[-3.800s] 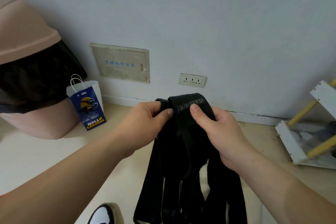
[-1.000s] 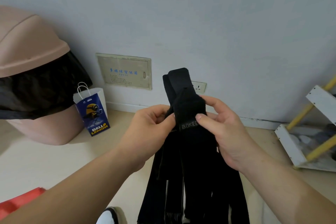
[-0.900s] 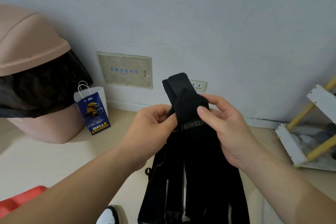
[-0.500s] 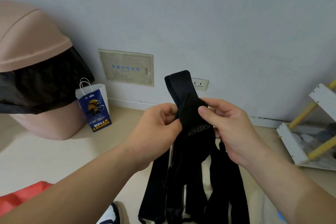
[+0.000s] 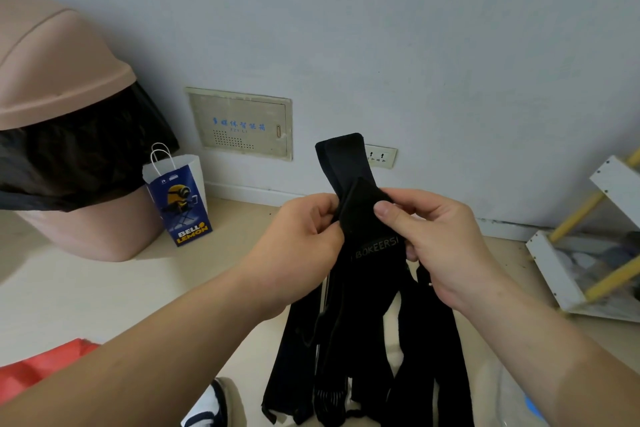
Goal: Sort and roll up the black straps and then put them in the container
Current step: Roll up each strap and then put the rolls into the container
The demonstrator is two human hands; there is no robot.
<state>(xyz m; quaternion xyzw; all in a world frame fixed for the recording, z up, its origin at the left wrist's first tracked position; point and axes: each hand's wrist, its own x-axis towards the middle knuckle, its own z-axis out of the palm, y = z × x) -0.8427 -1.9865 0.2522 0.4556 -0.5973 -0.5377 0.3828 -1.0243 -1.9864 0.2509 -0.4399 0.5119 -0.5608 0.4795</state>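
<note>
A bundle of black straps [image 5: 360,305] hangs in front of me, its folded top end sticking up above my fingers and its loose tails reaching toward the floor. One strap bears the lettering BOKEERSI. My left hand [image 5: 301,246] pinches the bundle from the left side. On the right, my right hand [image 5: 433,239] grips it, thumb pressed on the front fold. At the bottom right corner a clear rim with a blue patch [image 5: 526,406] shows; I cannot tell what it is.
A pink bin with a black liner [image 5: 69,163] stands at the left by the wall. Beside it sits a blue and white paper bag [image 5: 180,198]. At the right edge is a white and yellow rack [image 5: 588,253]. Something red [image 5: 41,367] lies low left; a shoe [image 5: 211,406] is below.
The strap's folded end, earlier level with my fingers, now stands above them. The lettered fold has slid lower under my right thumb. My view shifted slightly.
</note>
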